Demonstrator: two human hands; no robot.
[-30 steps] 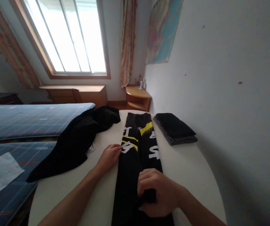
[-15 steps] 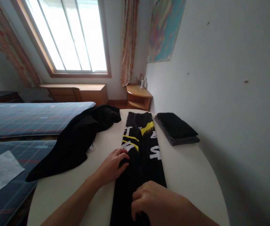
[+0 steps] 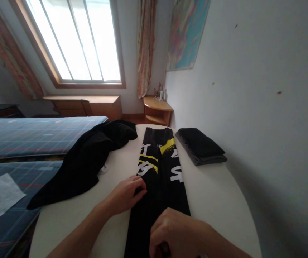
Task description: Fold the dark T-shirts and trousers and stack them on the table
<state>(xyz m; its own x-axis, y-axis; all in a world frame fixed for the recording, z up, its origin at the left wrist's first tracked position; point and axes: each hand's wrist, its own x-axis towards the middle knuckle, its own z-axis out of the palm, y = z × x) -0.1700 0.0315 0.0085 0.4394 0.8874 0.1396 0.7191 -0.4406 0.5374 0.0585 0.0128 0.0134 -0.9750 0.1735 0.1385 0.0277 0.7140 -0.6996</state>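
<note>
Black pants (image 3: 160,193) with white lettering and yellow stripes lie lengthwise on a white round-edged table (image 3: 213,215), waistband at the far end. My left hand (image 3: 129,191) is over their left edge, with fingers loosely bent and a gap between thumb and fingertips. Closer to me, my right hand (image 3: 174,229) is over the lower legs, its fingers curled in around the dark cloth; the fingertips are partly hidden. The bottom of the pants runs out of view.
A rumpled black garment (image 3: 81,161) hangs off the table's left side toward a plaid mattress (image 3: 43,136). Folded dark clothes (image 3: 199,145) are stacked at the right. A paper sheet (image 3: 0,197) rests on the nearer mattress. The wall (image 3: 264,125) stands close on the right.
My left hand has drawn its fingers together and slid slightly toward me, uncovering more white lettering. My right hand has barely moved and curls a little more. The pants stay in place.
</note>
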